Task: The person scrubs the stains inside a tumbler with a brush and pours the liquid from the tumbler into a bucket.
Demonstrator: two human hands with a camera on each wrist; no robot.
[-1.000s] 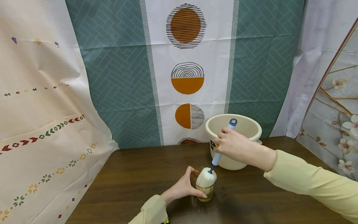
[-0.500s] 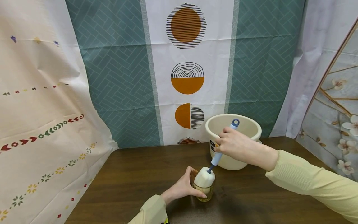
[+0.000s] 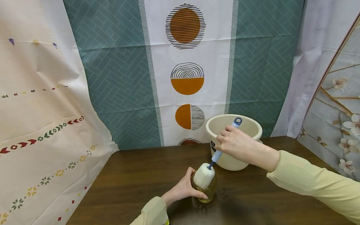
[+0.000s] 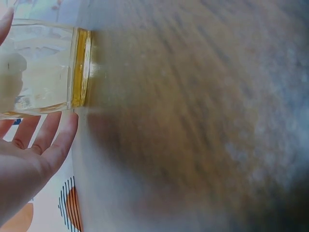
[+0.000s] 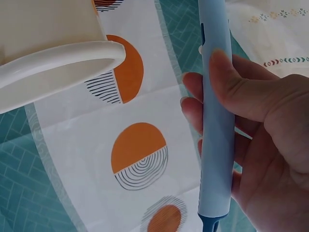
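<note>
A yellowish clear glass stands on the table, and my left hand grips it round the side. In the left wrist view the glass shows its thick amber base, with fingers curved along its wall. My right hand holds the light blue handle of a sponge brush, which slants down to the left. The brush's white sponge head sits partly inside the glass, its upper part above the rim. In the right wrist view, thumb and fingers wrap the blue handle.
A cream plastic bucket stands behind the right hand, near the back of the brown wooden table. A patterned curtain hangs at the back, and printed cloths hang at both sides.
The sponge head has shifted slightly left and up in the glass, and the brush handle leans more to the right. The left hand has kept its grip on the glass.
</note>
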